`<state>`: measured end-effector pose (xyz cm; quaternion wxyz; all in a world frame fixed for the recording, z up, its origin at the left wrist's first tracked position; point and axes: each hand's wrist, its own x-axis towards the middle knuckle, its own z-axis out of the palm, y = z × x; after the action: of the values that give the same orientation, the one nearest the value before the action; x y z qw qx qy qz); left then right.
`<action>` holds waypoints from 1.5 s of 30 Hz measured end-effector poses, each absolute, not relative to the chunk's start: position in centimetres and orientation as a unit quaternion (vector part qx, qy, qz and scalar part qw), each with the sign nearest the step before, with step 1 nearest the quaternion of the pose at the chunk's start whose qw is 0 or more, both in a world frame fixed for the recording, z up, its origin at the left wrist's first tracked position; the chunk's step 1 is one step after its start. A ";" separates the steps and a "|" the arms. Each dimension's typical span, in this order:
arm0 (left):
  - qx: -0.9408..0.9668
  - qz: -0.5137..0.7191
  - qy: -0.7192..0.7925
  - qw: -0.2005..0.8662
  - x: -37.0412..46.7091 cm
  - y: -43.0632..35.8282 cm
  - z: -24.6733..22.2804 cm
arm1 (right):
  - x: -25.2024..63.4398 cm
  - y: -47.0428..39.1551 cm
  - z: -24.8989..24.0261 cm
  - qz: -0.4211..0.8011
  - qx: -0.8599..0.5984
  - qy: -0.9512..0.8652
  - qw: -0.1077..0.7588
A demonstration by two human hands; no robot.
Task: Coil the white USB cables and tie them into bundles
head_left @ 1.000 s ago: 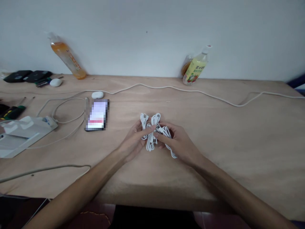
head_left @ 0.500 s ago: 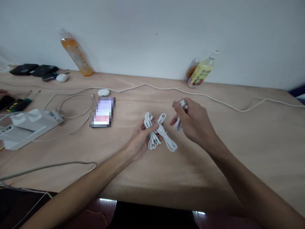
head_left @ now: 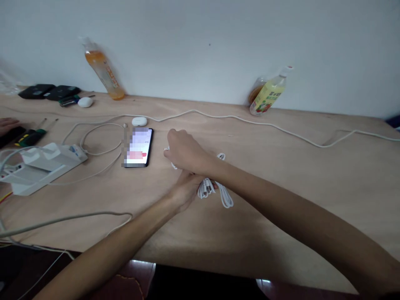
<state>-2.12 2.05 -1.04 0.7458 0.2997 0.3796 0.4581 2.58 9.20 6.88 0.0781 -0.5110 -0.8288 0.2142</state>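
My left hand (head_left: 185, 192) is closed around bundled white cables (head_left: 225, 198), whose loops and metal-tipped plugs stick out to the right of the fingers. Crossing above it, my right forearm hides part of those bundles. My right hand (head_left: 186, 151) is a closed fist to the upper left of my left hand. Bits of another white cable bundle (head_left: 174, 166) show at its edges; the rest is covered by the fingers. Left of the right hand lies a phone (head_left: 142, 146) with a lit screen, and a white earbud case (head_left: 139, 121) sits just behind it.
A white power strip (head_left: 51, 168) with cords stands at the left, near screwdrivers (head_left: 31, 136) and another person's hand (head_left: 8, 126). Bottles, one orange (head_left: 108, 77) and one yellow (head_left: 268, 96), lean against the wall. A long white cord (head_left: 231, 117) crosses the table's back.
My right hand has swung left across my left hand, carrying its cable bundle. My left hand keeps its bundles and has hardly moved. The view has shifted slightly.
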 end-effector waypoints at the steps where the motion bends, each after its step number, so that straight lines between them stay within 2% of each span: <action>1: 0.303 0.460 0.378 0.744 -2.2 2.0 -1.2 | 2.3 9.1 6.7 0.211 -0.513 -0.829 0.068; 4: 0.310 0.469 0.365 0.742 -2.2 2.0 -1.3 | 2.2 8.9 6.6 0.200 -0.514 -0.831 0.069; 7: 0.291 0.475 0.363 0.747 -1.9 2.0 -1.1 | 3.3 8.6 6.9 0.170 -0.532 -0.821 0.116; 14: 0.257 0.498 0.379 0.736 -1.7 2.2 0.0 | 10.6 6.1 6.8 0.139 -0.638 -0.702 0.283; 17: 0.274 0.521 0.382 0.713 -1.7 2.2 0.1 | 13.2 3.9 5.4 0.234 -0.654 -0.649 0.310; 19: 0.286 0.544 0.380 0.691 -1.6 2.0 0.1 | 13.8 2.8 4.2 0.400 -0.587 -0.625 0.324; 21: 0.292 0.558 0.374 0.681 -1.5 1.9 0.2 | 13.7 2.3 3.0 0.516 -0.508 -0.576 0.379; 23: 0.289 0.557 0.370 0.685 -1.4 2.0 0.4 | 13.2 2.5 1.8 0.545 -0.475 -0.535 0.438; 27: 0.286 0.535 0.376 0.700 -1.6 2.6 1.2 | 12.7 4.1 0.3 0.596 -0.467 -0.452 0.472; 32: 0.343 0.496 0.415 0.682 -2.6 2.1 2.5 | 13.7 5.1 0.6 0.504 -0.535 -0.496 0.462; 39: 0.319 0.592 0.514 0.532 -5.8 1.1 3.8 | 13.0 4.7 -0.2 0.282 -0.642 -0.602 0.382; 45: 0.247 0.632 0.602 0.422 -7.3 3.1 1.9 | 9.6 5.4 -0.7 0.218 -0.672 -0.632 0.318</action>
<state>-7.29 3.10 1.90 0.4215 0.2474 0.6017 0.6317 9.61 5.44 -0.68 0.3184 -0.6724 -0.6317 0.2179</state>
